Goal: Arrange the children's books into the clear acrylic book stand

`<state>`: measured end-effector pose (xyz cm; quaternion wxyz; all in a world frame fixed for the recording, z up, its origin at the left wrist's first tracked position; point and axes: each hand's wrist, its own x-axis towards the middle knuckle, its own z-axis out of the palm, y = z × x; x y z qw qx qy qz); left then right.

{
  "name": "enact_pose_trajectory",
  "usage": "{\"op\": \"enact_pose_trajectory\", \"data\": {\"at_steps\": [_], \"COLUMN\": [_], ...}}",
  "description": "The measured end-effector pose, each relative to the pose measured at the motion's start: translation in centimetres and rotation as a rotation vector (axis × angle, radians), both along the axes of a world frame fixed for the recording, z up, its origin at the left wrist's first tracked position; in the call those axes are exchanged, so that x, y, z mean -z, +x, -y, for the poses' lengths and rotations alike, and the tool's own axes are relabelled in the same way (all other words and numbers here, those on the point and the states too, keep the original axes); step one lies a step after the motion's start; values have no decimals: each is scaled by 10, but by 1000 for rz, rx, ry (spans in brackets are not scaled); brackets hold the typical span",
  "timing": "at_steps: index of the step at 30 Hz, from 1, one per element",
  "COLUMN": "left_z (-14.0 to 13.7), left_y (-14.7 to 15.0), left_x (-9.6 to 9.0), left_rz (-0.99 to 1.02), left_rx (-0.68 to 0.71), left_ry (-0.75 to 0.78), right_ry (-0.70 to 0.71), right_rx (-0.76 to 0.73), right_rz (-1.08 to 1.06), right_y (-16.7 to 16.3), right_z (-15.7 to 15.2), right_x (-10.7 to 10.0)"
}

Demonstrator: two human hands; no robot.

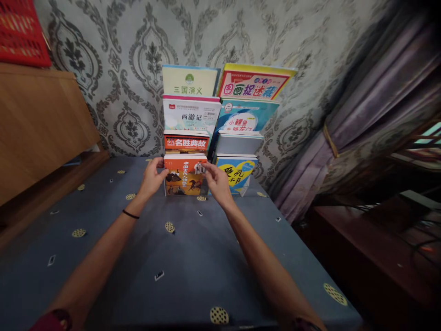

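Note:
An orange book [185, 178] with horses on its cover stands upright in the lowest left slot of a tiered display rack [245, 188]. My left hand [153, 177] holds its left edge, thumb in front and fingers at the side. At the opposite edge, my right hand [217, 183] grips it with thumb and fingertips near the upper corner. Behind it rise a red-banded book [186, 143], a white book [191, 112] and a cream book [189, 82]. Beside it, in the right column's front slot, stands a blue and yellow book [236, 172].
Higher in the right column are a pale grey-blue book [239, 143], a teal book [248, 115] and a red and yellow book [255, 85]. A wooden cabinet [41, 124] stands left, with a red basket [22, 34] on top. Right of the cloth-covered surface [138, 257] hangs a tied curtain [330, 119].

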<state>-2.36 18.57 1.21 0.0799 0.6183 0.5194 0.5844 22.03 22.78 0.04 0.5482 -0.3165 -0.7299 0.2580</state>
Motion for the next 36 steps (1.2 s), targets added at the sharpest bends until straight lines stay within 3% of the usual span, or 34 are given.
{"op": "enact_pose_trajectory", "data": {"at_steps": [7,16,36], "left_z": [-3,-5,-1], "left_y": [2,-1,2], "left_x": [2,0,-6], "left_rz": [161,172,164], "left_rx": [168,214,193], "left_ry": [-21,-61,-76], "right_ry": [2,23,12], "right_rx": [-20,22,-35], "right_rz": [15,32,40], "right_y": [1,3,10], "right_z": [-1,0,-5], "right_x": [0,-4,-9]}}
